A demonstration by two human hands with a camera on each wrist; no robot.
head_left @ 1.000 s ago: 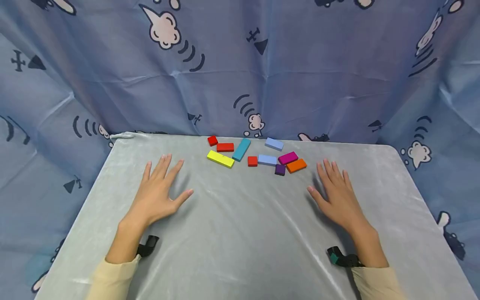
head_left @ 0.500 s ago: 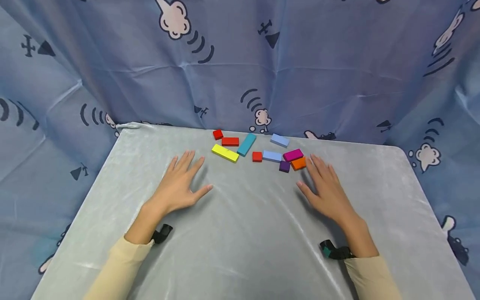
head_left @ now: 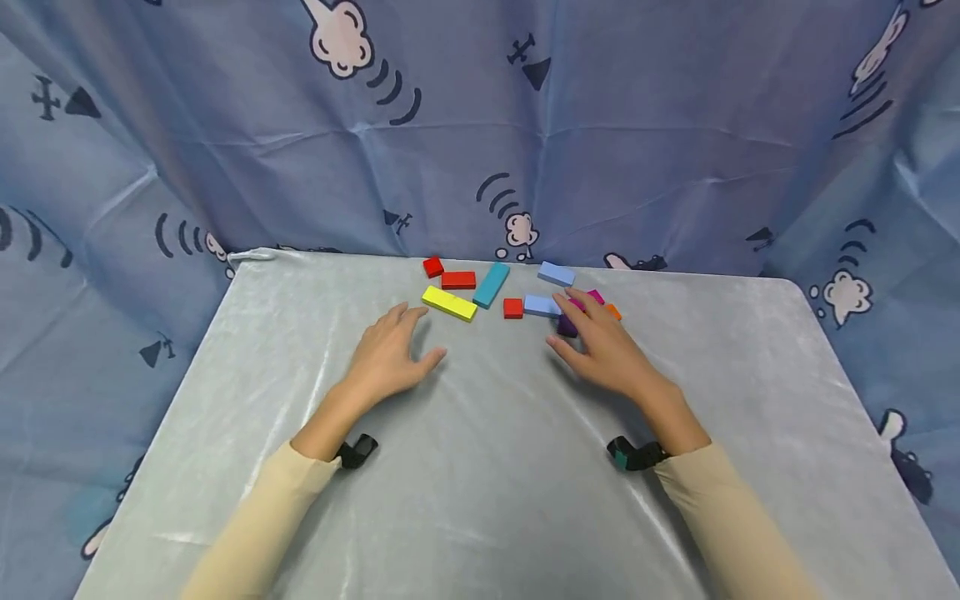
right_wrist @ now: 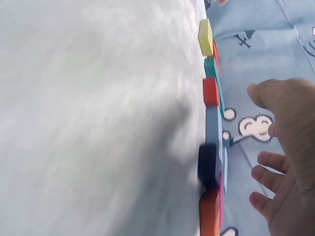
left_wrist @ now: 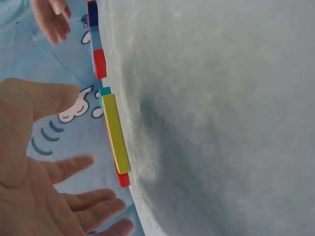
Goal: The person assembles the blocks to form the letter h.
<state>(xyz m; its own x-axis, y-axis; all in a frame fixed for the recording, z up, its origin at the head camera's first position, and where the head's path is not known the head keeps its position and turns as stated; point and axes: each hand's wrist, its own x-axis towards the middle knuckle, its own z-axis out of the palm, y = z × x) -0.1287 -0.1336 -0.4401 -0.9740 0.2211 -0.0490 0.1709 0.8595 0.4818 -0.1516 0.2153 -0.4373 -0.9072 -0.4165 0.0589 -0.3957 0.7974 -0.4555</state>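
Note:
My left hand (head_left: 386, 357) hovers over the cloth just left of the yellow block (head_left: 448, 304), thumb spread apart from the fingers and nothing held. Over the right-hand blocks, my right hand (head_left: 606, 346) holds nothing; its fingers partly cover the magenta block (head_left: 596, 296), the orange block (head_left: 613, 311) and the purple block (head_left: 567, 326). In the right wrist view the dark purple block (right_wrist: 209, 164) stands in front of the orange one. A light blue block (head_left: 542, 306) and a small red block (head_left: 513, 308) lie left of the right fingertips.
Toward the back edge of the cloth-covered table (head_left: 480, 467) lie a teal block (head_left: 491, 285), a long red block (head_left: 458, 280), a small red cube (head_left: 432, 267) and another light blue block (head_left: 557, 273). A patterned blue curtain (head_left: 450, 108) hangs behind.
Both hands have moved inward toward the blocks, the right one now over the magenta and orange blocks. The fingers of both hands have bent a little. The blocks lie as before.

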